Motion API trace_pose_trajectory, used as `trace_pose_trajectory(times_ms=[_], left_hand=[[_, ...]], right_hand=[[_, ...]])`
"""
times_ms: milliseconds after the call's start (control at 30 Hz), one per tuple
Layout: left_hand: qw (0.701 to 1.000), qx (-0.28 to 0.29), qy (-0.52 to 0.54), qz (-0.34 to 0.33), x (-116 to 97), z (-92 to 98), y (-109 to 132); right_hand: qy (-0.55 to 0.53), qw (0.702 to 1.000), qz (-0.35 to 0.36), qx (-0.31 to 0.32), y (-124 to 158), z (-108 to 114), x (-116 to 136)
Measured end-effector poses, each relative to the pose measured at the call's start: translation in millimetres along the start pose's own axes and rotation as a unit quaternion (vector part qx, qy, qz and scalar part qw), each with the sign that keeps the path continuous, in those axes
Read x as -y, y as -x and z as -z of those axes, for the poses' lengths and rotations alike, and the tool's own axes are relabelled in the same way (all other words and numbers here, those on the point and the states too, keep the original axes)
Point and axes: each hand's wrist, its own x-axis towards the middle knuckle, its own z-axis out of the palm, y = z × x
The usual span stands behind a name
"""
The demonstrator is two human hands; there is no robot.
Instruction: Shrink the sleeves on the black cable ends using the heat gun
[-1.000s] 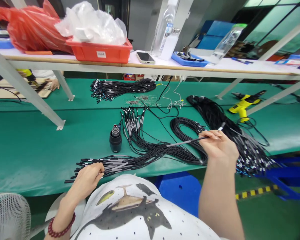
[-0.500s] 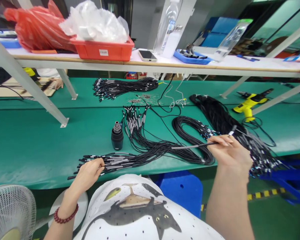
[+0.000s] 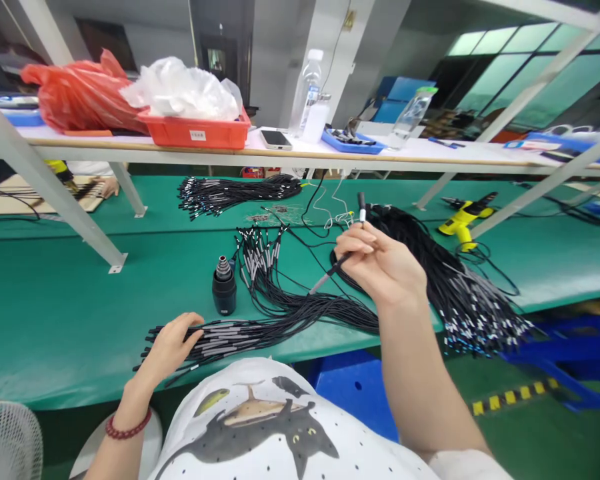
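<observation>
My right hand [image 3: 380, 263] is raised over the middle of the bench, its fingers closed around a black cable [image 3: 326, 280]. A grey sleeve shows on the cable below the hand, and an end with a white band sticks up above it. My left hand [image 3: 173, 343] rests over the left ends of a long bundle of black cables [image 3: 260, 327], thumb and fingers apart. Grey sleeves cover parts of that bundle. Just behind it a black heat gun [image 3: 224, 290] stands upright, metal nozzle up. Another group of cable ends [image 3: 257, 250] fans out beside the heat gun.
More cable bundles lie at the back [image 3: 240, 193] and the right [image 3: 460, 287] of the green bench [image 3: 55, 293]. A yellow heat gun [image 3: 463, 223] sits at the right. Above runs a shelf [image 3: 260, 157] with a red bin [image 3: 195, 130] and bottles. Another person's hand [image 3: 111, 187] shows far left.
My right hand has moved left and upward with the cable, whose banded end now points up. My left hand's fingers have spread from a pinch. The camera view has tilted up.
</observation>
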Motion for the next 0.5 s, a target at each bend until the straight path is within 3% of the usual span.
trace_pose_trajectory(times_ms=[100, 233, 367, 500], left_hand=[[0.992, 0.026, 0.112, -0.055, -44, 25.9, 8], [0.983, -0.038, 0.157, -0.085, -103, 51.5, 16], [0.964, -0.067, 0.222, -0.129, -140, 51.8, 13], [0.958, -0.131, 0.227, -0.113, -148, 39.6, 8]], right_hand=[[0.07, 0.995, -0.041, 0.057, 12, -47, -8], [0.18, 0.966, -0.104, 0.153, 36, -102, -24], [0.253, 0.919, -0.162, 0.256, 48, -136, -57], [0.348, 0.846, -0.15, 0.374, 40, -146, -90]])
